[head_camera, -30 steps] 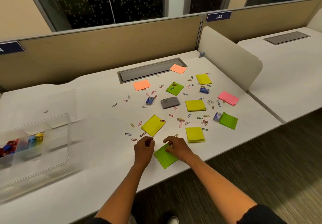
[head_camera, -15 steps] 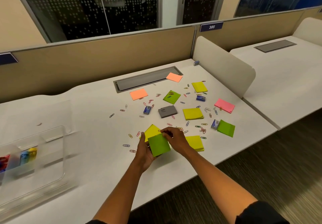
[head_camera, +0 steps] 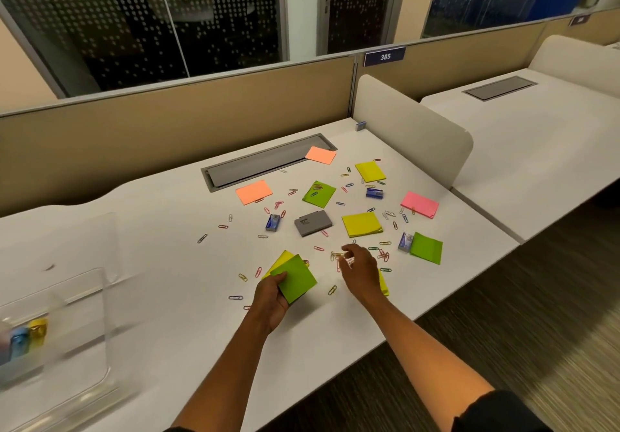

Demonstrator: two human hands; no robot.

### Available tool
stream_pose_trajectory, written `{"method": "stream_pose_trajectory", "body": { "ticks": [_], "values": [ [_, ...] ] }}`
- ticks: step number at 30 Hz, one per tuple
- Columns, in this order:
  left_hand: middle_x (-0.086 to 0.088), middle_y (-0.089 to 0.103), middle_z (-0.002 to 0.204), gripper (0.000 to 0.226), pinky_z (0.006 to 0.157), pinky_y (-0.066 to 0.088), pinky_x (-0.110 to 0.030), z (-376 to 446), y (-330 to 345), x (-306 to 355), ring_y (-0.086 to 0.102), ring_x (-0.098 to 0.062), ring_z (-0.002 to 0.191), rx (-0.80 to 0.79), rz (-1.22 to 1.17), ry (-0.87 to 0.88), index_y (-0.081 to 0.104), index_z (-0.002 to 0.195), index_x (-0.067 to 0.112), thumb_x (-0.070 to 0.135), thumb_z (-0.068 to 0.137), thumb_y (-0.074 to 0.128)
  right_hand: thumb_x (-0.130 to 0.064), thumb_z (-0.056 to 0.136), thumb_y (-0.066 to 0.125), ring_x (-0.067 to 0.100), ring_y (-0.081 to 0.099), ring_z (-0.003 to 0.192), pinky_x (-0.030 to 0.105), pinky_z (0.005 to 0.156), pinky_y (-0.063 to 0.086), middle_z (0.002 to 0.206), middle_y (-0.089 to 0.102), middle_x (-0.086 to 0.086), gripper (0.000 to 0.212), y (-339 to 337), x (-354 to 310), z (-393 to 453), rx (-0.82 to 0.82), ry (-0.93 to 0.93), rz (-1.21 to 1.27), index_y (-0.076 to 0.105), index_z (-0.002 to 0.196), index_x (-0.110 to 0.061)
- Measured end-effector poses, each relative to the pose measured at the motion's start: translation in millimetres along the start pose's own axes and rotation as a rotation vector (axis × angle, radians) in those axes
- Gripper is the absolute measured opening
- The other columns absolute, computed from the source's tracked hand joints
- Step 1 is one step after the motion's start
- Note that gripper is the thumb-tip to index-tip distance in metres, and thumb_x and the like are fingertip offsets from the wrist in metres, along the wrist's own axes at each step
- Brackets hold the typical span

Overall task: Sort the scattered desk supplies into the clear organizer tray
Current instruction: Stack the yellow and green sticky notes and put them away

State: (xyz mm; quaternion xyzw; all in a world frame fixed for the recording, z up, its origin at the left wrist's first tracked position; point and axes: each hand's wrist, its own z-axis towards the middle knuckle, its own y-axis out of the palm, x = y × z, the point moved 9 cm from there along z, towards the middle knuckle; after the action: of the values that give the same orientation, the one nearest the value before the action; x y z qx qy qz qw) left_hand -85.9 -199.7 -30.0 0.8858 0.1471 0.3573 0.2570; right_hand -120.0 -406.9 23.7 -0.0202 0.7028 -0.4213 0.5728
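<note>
Green sticky pad (head_camera: 296, 283), lifted off the desk (head_camera: 167, 230), now sits gripped in our left hand (head_camera: 272, 297); our right hand (head_camera: 360, 272), released and loose, reaches toward the paperclips (head_camera: 339, 255) just right of it.

Place: an open-plan office, at a numbered workstation.
Desks: a white desk (head_camera: 167, 230) at centre frame with a second white desk (head_camera: 536, 149) at right.
Dividers: a tan partition panel (head_camera: 167, 136) runs along the back; a rounded white side screen (head_camera: 412, 129) stands between the two desks.
Fittings: a grey cable hatch (head_camera: 261, 163) is set into the desktop; a blue "385" number plate (head_camera: 385, 56) sits on the partition.
Background: dotted glass walls (head_camera: 167, 22) and a glazed door (head_camera: 359, 8) across the top.
Floor: dark striped carpet (head_camera: 536, 314) at lower right.
</note>
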Motion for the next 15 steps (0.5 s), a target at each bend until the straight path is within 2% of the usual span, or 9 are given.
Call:
{"method": "stream_pose_trajectory", "body": {
  "ticks": [2,4,6,9,12,15],
  "values": [
    [-0.016,0.070,0.106,0.037,0.074,0.058,-0.043,3,0,0,0.062,-0.034,0.104,0.014,0.009,0.001,0.047,0.131,0.007,0.005,0.094,0.042,-0.019,0.086,0.063,0.028,0.054,0.107,0.036,0.088,0.046,0.114,0.059,0.008,0.031,-13,27,-7,0.057,0.097,-0.158,0.058,0.117,-0.018],
    [-0.020,0.062,0.123,0.042,0.079,0.055,-0.046,5,0,-2,0.058,-0.037,0.112,0.032,0.023,-0.006,0.043,0.136,0.008,0.007,0.094,0.042,-0.028,0.085,0.064,0.030,0.047,0.114,0.039,0.091,0.042,0.122,0.051,0.008,0.039,-27,49,-16,0.101,0.212,-0.293,0.052,0.121,-0.021],
    [-0.019,0.058,0.129,0.042,0.079,0.054,-0.047,3,2,-4,0.057,-0.037,0.114,0.038,0.032,-0.008,0.041,0.137,0.010,0.007,0.095,0.041,-0.038,0.082,0.066,0.031,0.042,0.116,0.040,0.092,0.040,0.125,0.046,0.008,0.048,-35,63,-24,0.108,0.293,-0.377,0.048,0.124,-0.022],
    [-0.018,0.057,0.129,0.041,0.074,0.055,-0.046,1,5,-8,0.061,-0.035,0.103,0.032,0.045,-0.010,0.040,0.136,0.011,0.007,0.096,0.041,-0.048,0.077,0.069,0.032,0.040,0.119,0.042,0.094,0.039,0.127,0.042,0.009,0.065,-32,78,-33,0.041,0.386,-0.414,0.040,0.129,-0.022],
    [-0.019,0.057,0.126,0.037,0.077,0.053,-0.050,1,4,-12,0.061,-0.035,0.096,0.024,0.063,-0.025,0.042,0.133,0.011,0.007,0.096,0.041,-0.044,0.079,0.069,0.032,0.038,0.120,0.042,0.095,0.038,0.128,0.039,0.011,0.070,-23,83,-38,-0.005,0.402,-0.422,0.034,0.134,-0.019],
    [-0.019,0.058,0.122,0.036,0.081,0.051,-0.054,0,1,-16,0.060,-0.037,0.099,0.028,0.083,-0.044,0.043,0.133,0.011,0.008,0.096,0.042,-0.041,0.079,0.071,0.033,0.039,0.119,0.042,0.094,0.039,0.127,0.040,0.014,0.071,-21,83,-38,0.009,0.409,-0.413,0.033,0.134,-0.018]
  ]
}}
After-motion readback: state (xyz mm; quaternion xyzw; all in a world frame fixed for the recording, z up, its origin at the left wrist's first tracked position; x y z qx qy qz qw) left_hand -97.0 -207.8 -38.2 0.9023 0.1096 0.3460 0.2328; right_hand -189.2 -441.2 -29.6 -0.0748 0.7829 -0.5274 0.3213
